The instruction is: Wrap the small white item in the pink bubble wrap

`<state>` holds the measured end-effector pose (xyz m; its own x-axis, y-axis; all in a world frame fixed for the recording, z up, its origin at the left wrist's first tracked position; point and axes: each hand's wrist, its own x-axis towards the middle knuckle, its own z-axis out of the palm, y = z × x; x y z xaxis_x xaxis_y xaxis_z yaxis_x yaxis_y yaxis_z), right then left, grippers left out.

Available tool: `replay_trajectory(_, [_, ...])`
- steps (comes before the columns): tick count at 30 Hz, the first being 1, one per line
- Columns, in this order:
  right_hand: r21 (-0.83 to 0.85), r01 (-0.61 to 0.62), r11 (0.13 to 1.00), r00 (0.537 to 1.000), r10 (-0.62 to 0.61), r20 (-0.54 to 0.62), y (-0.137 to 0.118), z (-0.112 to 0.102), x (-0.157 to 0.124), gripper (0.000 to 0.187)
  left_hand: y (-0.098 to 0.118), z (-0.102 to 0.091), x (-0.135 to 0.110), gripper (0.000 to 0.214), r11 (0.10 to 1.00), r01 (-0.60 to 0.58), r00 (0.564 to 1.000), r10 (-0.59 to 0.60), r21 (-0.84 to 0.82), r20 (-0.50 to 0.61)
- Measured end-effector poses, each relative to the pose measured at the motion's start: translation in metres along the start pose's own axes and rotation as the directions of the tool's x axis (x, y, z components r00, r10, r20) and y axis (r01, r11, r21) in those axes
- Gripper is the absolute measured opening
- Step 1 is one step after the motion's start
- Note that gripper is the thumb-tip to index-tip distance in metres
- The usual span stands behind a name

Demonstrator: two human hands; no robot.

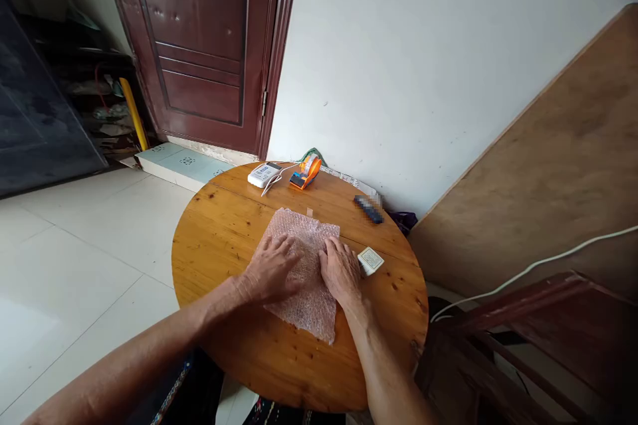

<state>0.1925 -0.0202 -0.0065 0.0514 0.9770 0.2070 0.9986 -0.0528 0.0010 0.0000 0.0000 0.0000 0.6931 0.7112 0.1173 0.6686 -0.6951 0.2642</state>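
Observation:
A sheet of clear, pinkish bubble wrap (312, 309) lies flat on the round wooden table (209, 252). My left hand (273, 267) rests on the sheet's left part with its fingers spread. On the right edge of the wrap lies my right hand (341, 267), palm down, fingers stretched forward and lightly bent. Neither hand is seen to grip anything. Just right of my right hand sits a small whitish box (371, 259) with a printed label. Both palms hide part of the wrap beneath them.
Toward the table's far edge are a white device (264, 174) with a white cable, an orange tape dispenser (306, 172) and a dark, partly blurred object (368, 208). A white wall and a dark red door (199, 46) stand behind. A wooden chair (538, 332) is at right.

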Motion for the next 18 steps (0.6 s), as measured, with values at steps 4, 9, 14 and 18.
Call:
replay_trajectory(4, [0.016,0.010,1.000,1.000,-0.010,-0.012,0.006,0.005,0.001,0.035,0.018,0.013,0.001,0.070,0.992,-0.119,0.993,0.119,-0.040,-0.010])
replay_trajectory(9, [0.059,0.032,0.998,0.995,-0.026,-0.095,0.013,0.016,0.002,0.043,0.024,0.021,0.003,0.076,0.976,-0.202,0.979,0.200,-0.078,-0.037])
replay_trajectory(14, [0.121,0.137,0.983,0.958,-0.101,-0.267,0.017,0.002,0.002,0.036,0.023,0.018,0.001,0.081,0.978,-0.194,0.981,0.192,-0.077,-0.025])
replay_trajectory(18, [0.111,0.078,0.991,0.942,-0.037,-0.333,0.032,-0.025,0.000,0.035,0.023,0.021,0.003,0.077,0.979,-0.197,0.980,0.196,-0.053,-0.034])
